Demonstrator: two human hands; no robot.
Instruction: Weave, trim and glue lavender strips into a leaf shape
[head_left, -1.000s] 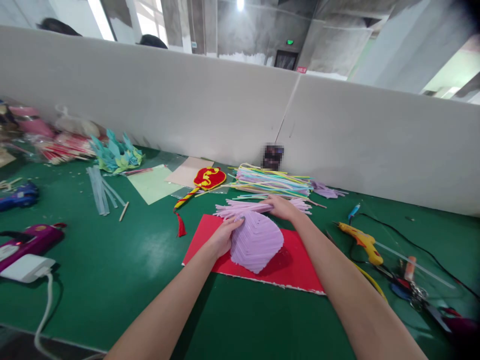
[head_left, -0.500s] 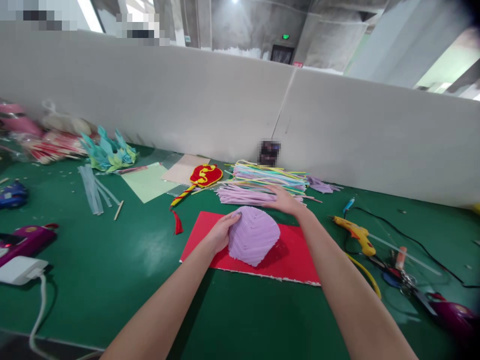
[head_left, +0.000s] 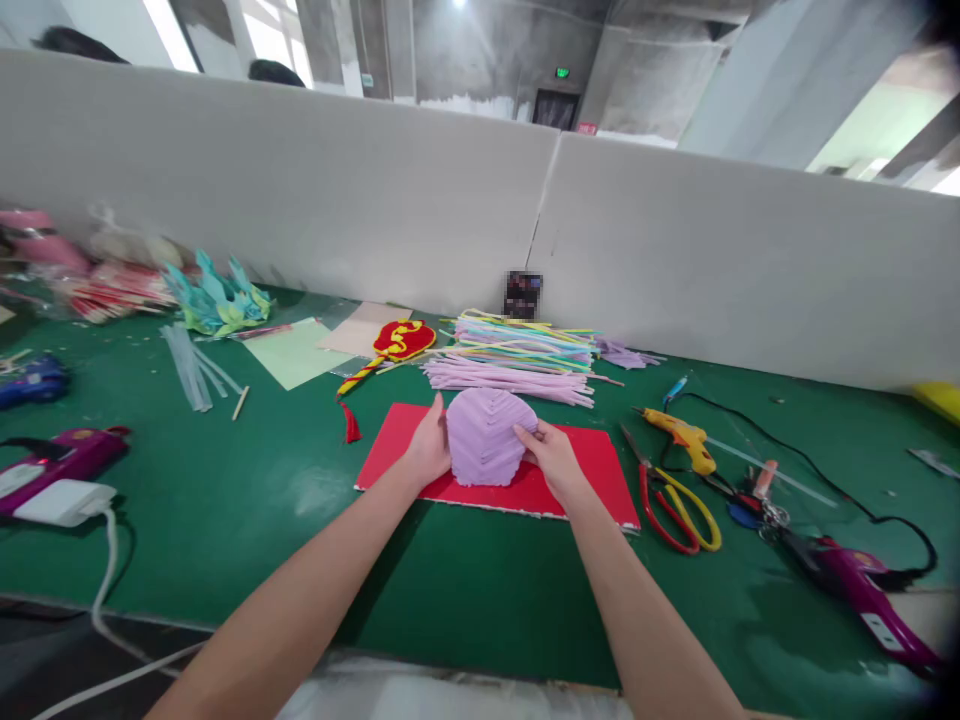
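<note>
A lilac fan-shaped panel (head_left: 490, 440) made of ribbed, pipe-cleaner-like strips in a V pattern is held upright over a red board (head_left: 600, 480). At its left edge is my left hand (head_left: 430, 445), thumb raised along the side and the other fingers partly hidden. My right hand (head_left: 551, 458) pinches the panel's right edge between thumb and fingers. Just behind lies a bundle of lilac pipe cleaners (head_left: 517, 380), with a pile of multicoloured pipe cleaners (head_left: 525, 345) beyond it.
Left of the pile lies a red-and-yellow fan with a tassel (head_left: 403, 342), near green paper (head_left: 289, 355) and a turquoise crown-like craft (head_left: 217, 300). To the right are scissors (head_left: 679, 510), a yellow glue gun (head_left: 682, 440) and a purple tool (head_left: 862, 590). A white partition (head_left: 375, 200) stands behind.
My right hand has come back from the pipe cleaner pile to the panel's right edge. The panel has turned more upright. The view has shifted, revealing the scissors.
</note>
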